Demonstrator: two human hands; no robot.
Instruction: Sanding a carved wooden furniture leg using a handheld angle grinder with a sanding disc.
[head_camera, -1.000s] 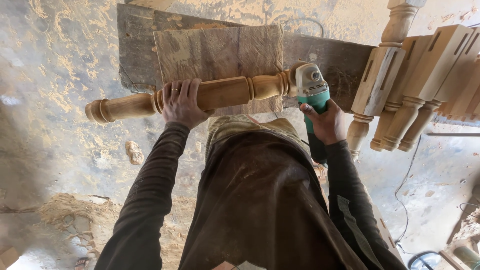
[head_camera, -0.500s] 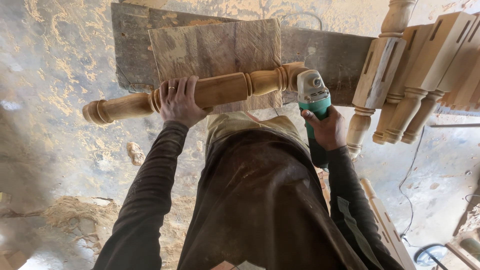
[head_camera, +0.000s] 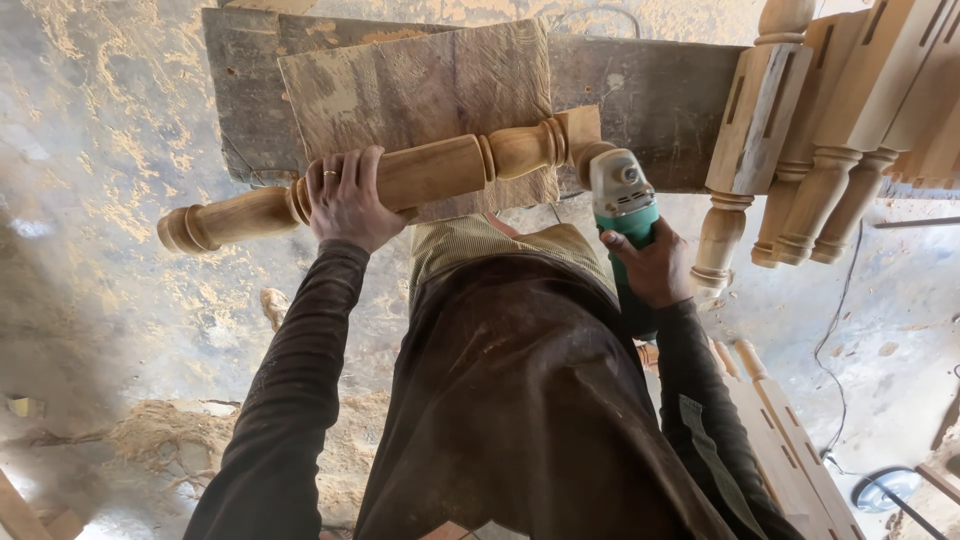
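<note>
A turned wooden leg (head_camera: 430, 175) lies across a worn board (head_camera: 420, 95) on a dark workbench (head_camera: 650, 95). My left hand (head_camera: 345, 200) grips the leg's round middle from above, a ring on one finger. My right hand (head_camera: 655, 265) holds a green and grey angle grinder (head_camera: 622, 195), whose head presses against the square end of the leg at the right. The grinder's disc is hidden behind its guard.
Several finished turned legs (head_camera: 800, 150) lean together at the upper right. More wooden pieces (head_camera: 790, 440) lie on the floor by my right side. A black cable (head_camera: 835, 340) runs over the dusty floor, and a sawdust heap (head_camera: 170, 440) sits at lower left.
The leg and both hands have shifted slightly left and down in view; the grinder stays against the leg's right end. My grip is unchanged.
</note>
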